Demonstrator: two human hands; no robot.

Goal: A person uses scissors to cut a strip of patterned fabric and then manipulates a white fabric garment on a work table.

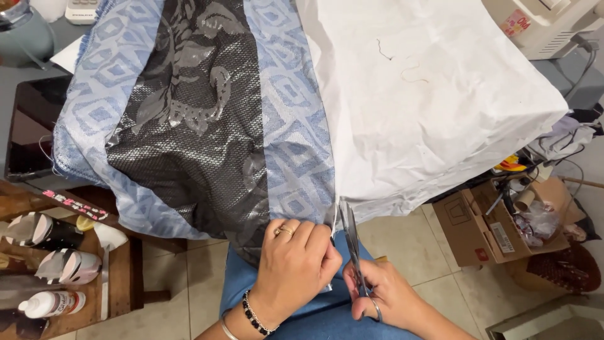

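My left hand [296, 267], with a ring and beaded bracelets, pinches the lower edge of a blue diamond-patterned fabric [296, 151] that has a black mesh panel [195, 126] with a grey ornament. My right hand [384, 296] grips a pair of metal scissors [350, 236], its fingers through the handles. The blades point up at the fabric's edge, where the blue fabric meets a white sheet [428, 101]. Both hands sit close together over my lap in blue jeans.
A wooden shelf [123, 277] at lower left holds shoes and a white bottle [50, 303]. A cardboard box [478, 233] with clutter stands on the tiled floor at right. A sewing machine [547, 25] sits at top right, with cables beside it.
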